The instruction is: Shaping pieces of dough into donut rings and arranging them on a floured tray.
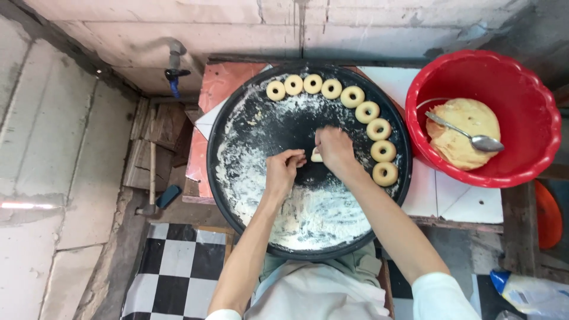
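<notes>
A wide round black metal tray (237,118), dusted with white flour, leaves bare room along its left edge. Over its middle, the left hand (283,170) pinches its fingertips together just beside a small pale dough piece (316,156), gripped under the curled right hand (335,148). Nine ring-shaped raw dough pieces (367,111) line the right rim, near a red plastic bowl (533,95).

In front of you a tiled table (450,195) carries a round black floured tray (237,112) and, just beside it, a red basin (536,101).
</notes>
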